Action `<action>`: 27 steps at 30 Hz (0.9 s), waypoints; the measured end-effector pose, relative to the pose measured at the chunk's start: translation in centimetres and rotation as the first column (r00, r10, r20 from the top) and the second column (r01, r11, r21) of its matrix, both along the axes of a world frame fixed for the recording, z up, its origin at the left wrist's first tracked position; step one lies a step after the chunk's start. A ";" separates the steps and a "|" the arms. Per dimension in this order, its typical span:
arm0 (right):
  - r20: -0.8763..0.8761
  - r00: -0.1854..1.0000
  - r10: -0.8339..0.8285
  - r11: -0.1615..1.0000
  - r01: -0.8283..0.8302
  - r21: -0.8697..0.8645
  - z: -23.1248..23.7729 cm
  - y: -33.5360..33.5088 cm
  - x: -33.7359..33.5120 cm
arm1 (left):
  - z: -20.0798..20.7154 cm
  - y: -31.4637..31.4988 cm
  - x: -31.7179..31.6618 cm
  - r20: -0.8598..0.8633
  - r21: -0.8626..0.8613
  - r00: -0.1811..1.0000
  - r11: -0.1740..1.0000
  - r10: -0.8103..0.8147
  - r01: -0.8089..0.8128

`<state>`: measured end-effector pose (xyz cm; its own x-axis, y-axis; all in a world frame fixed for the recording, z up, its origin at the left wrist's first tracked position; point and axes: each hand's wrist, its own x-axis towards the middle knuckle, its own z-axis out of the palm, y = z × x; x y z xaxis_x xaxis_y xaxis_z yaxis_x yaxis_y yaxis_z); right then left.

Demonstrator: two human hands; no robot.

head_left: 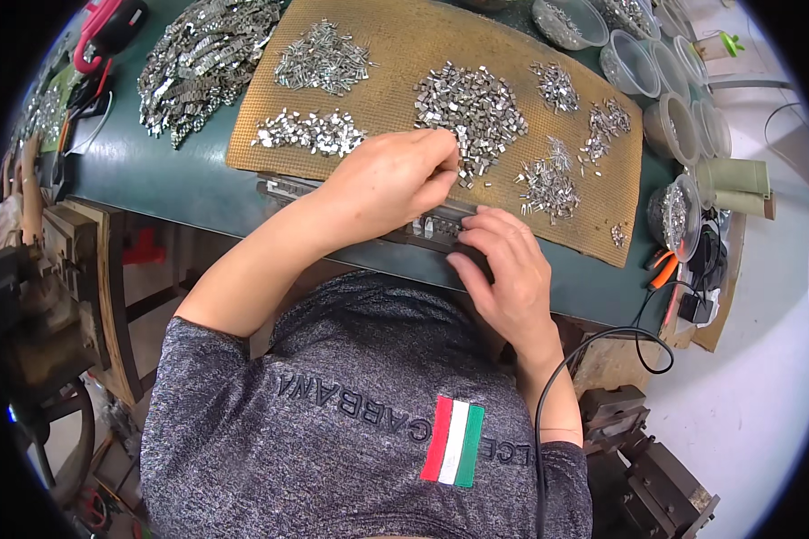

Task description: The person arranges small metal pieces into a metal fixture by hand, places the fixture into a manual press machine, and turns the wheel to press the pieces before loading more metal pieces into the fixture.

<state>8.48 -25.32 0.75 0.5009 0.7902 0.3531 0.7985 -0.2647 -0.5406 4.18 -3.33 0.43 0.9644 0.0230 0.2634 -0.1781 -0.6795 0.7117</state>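
Note:
A long dark metal bar fixture (433,227) with a slotted channel lies along the near edge of the textured tan mat (391,58). Small shiny metal pieces sit in its channel. My right hand (510,269) grips the bar near its right end, thumb on the near side and fingers over the top. Above the bar, my left hand (391,178) is closed with fingers curled together at the near edge of a heap of small silver metal links (476,108). Whatever its fingertips hold is hidden. My left wrist covers part of the bar.
More small metal parts lie in heaps on the mat, including pins (322,58) and bright clips (310,133). Linked metal bands (202,63) pile up at far left. Clear plastic tubs (629,63) line the right side. Orange-handled pliers (663,269) and a black cable (593,340) are near the right edge.

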 end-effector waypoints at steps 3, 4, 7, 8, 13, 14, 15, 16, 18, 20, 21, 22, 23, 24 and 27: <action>0.079 0.997 -0.011 1.000 0.012 -0.013 -0.9 0.2 -0.3 | -0.1 0.2 -0.7 -0.050 -0.097 0.998 0.995 0.024 -0.028; 0.121 0.992 -0.018 1.000 0.019 -0.004 -1.0 0.3 -0.4 | -0.2 0.3 -1.0 -0.069 -0.121 0.997 0.991 0.040 -0.048; 0.120 0.993 -0.018 1.000 0.015 0.026 -1.1 0.5 -0.4 | -0.5 0.6 -1.6 -0.077 -0.211 0.994 0.974 0.072 -0.087; 0.121 0.993 -0.017 1.000 0.014 0.025 -1.2 0.5 -0.3 | -0.5 0.7 -1.9 -0.077 -0.211 0.994 0.974 0.073 -0.088; 0.054 0.997 -0.059 0.996 0.055 0.069 -1.1 0.8 -0.1 | -0.3 0.8 -2.8 -0.049 -0.155 0.998 0.987 0.029 -0.037; 0.054 0.997 -0.059 0.996 0.055 0.069 -1.2 1.0 0.0 | -0.2 0.7 -2.9 -0.049 -0.156 0.998 0.987 0.029 -0.037; 0.073 0.996 -0.058 0.997 0.054 0.046 -1.2 1.2 0.1 | -0.2 0.6 -3.0 -0.058 -0.146 0.998 0.988 0.032 -0.040; 0.093 0.994 -0.056 0.998 0.054 0.023 -1.2 1.3 0.2 | -0.1 0.6 -3.0 -0.066 -0.136 0.997 0.990 0.034 -0.043; 0.085 0.996 -0.038 0.999 0.038 0.006 -0.8 1.4 0.4 | 0.2 0.5 -3.2 -0.071 -0.129 0.997 0.991 0.031 -0.040; 0.078 0.997 -0.020 1.000 0.021 -0.011 -0.4 1.2 0.7 | 0.2 0.5 -3.3 -0.074 -0.122 0.997 0.992 0.028 -0.037; 0.010 0.999 -0.035 0.999 0.035 -0.006 -0.2 1.0 0.8 | 0.1 0.5 -3.4 -0.051 -0.115 0.998 0.993 0.030 -0.035; -0.057 0.997 -0.050 0.999 0.051 -0.001 0.0 0.8 1.0 | 0.0 0.5 -3.5 -0.028 -0.108 0.999 0.994 0.031 -0.034; -0.057 0.994 -0.094 0.995 0.095 0.017 0.3 0.7 1.5 | 0.1 0.5 -3.5 -0.025 -0.108 0.999 0.994 0.033 -0.035; -0.037 0.990 -0.135 0.991 0.135 0.016 0.4 0.5 2.0 | 0.2 0.4 -3.6 -0.050 -0.112 0.998 0.993 0.030 -0.035; -0.002 0.979 -0.203 0.979 0.203 0.032 0.1 0.6 3.4 | 0.3 0.2 -3.7 -0.057 -0.100 0.998 0.995 0.007 -0.013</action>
<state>11.86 -24.70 0.84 0.6494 0.6606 0.3767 0.7305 -0.4041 -0.5506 0.49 -3.11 0.69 0.9772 0.0567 0.2045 -0.1292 -0.6056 0.7852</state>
